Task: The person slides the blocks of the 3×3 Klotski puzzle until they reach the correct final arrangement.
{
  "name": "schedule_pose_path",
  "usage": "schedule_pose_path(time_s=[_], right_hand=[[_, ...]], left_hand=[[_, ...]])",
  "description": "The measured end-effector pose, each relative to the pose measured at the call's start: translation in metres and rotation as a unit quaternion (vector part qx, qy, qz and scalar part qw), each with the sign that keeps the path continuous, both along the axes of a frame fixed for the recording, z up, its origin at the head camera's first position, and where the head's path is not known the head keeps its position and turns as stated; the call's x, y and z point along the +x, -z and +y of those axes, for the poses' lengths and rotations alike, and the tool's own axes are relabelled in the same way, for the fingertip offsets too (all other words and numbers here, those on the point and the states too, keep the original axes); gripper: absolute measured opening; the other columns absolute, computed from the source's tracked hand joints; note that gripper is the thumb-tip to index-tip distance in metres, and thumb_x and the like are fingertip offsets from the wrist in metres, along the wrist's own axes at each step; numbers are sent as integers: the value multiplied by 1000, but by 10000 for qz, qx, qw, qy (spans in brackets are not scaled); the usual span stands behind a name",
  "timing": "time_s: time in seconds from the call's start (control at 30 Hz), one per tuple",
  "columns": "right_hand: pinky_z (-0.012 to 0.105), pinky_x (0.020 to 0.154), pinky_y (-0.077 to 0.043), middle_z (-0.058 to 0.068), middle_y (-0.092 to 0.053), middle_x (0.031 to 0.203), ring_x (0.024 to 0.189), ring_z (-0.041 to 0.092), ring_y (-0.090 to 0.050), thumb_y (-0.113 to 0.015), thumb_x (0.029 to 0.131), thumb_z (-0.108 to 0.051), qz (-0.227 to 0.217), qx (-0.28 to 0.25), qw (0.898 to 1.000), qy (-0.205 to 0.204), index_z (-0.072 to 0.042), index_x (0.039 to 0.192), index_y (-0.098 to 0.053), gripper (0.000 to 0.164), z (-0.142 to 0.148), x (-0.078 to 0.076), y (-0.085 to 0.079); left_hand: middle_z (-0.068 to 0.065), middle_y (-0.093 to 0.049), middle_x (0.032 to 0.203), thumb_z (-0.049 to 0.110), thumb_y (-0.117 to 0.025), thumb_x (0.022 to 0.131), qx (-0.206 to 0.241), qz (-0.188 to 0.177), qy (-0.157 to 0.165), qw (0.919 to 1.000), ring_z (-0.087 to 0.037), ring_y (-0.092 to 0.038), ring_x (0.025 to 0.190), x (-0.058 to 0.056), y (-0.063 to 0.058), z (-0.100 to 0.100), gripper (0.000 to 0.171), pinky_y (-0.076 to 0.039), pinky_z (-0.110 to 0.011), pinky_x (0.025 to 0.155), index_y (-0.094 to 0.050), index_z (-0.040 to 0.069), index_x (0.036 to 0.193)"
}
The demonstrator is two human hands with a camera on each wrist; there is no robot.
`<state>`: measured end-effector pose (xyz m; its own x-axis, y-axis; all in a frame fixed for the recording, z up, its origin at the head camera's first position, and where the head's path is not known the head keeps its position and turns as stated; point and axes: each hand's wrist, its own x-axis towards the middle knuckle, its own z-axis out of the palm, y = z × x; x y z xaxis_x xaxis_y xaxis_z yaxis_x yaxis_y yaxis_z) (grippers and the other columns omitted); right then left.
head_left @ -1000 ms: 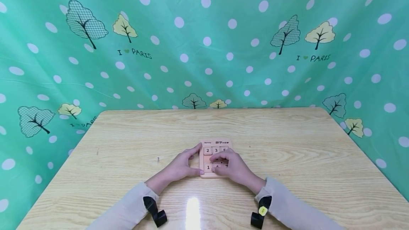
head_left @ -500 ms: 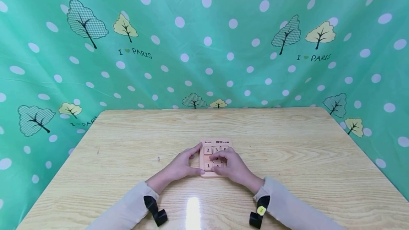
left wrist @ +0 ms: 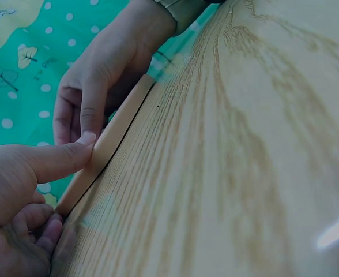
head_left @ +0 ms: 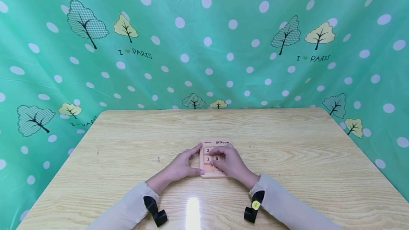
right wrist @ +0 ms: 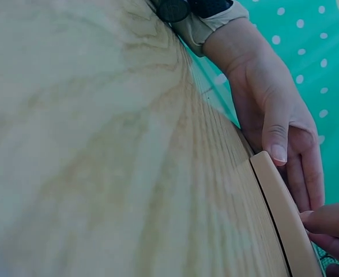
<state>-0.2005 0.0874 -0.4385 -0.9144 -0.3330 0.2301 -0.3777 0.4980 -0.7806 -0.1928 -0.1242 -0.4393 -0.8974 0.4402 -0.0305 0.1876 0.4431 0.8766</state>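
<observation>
In the head view a pink number slide puzzle [head_left: 211,175] lies flat on the table. My left hand [head_left: 183,166] holds its left side, thumb at the near corner and forefinger at the far one. Over the tiles is my right hand [head_left: 234,162]; its thumb and forefinger are bent and spread a little near the 1 tile [head_left: 207,159]. Beside it shows the 5 tile [head_left: 217,158], and above it the 2 tile [head_left: 207,150]. The near left slot is bare. My right hand hides the right-hand tiles. Both wrist views show the puzzle's side edge [left wrist: 113,138] between the hands.
The light wooden table [head_left: 134,130] extends around the puzzle. A green dotted curtain [head_left: 207,52] hangs behind it and at both sides. Black straps with small black parts are on both sleeves [head_left: 127,205].
The 1 tile has moved from the near left slot up to the middle left one, baring the near slot. My right hand has moved slightly left and away from me; the left stays put.
</observation>
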Motion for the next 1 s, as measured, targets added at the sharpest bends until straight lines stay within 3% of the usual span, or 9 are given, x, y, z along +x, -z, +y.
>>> schedule_pose_path(time_s=[0.2, 0.57, 1.0], right_hand=[[26, 74, -41, -1, -68, 94, 86, 14, -46, -78, 73, -5, 54, -24, 10000, 10, -10, 95, -73, 23, -1, -3, 1], [31, 83, -43, -3, -62, 97, 92, 15, -50, -77, 76, -12, -361, -236, 9991, -8, -14, 99, -73, 23, 10, 3, 1], [22, 68, -42, 1, -62, 95, 81, 16, -48, -75, 77, -12, -384, -182, 9990, -114, -11, 99, -73, 22, 28, 18, 0]], left_hand=[[-14, -32, 150, 23, -81, 74, 51, -22, 12, 10000, -36, -39, 130, 0, 0, 0, 94, -33, -47, 108, -27, 8, 149], [-14, -34, 149, 24, -81, 73, -74, 38, -51, 10000, -36, -41, 127, 0, 2, 0, 95, -33, -47, 108, -27, 10, 149], [-15, -34, 149, 23, -82, 72, -63, 4, -110, 9999, -38, -42, 125, 0, 1, 0, 95, -31, -49, 108, -27, 11, 149]])
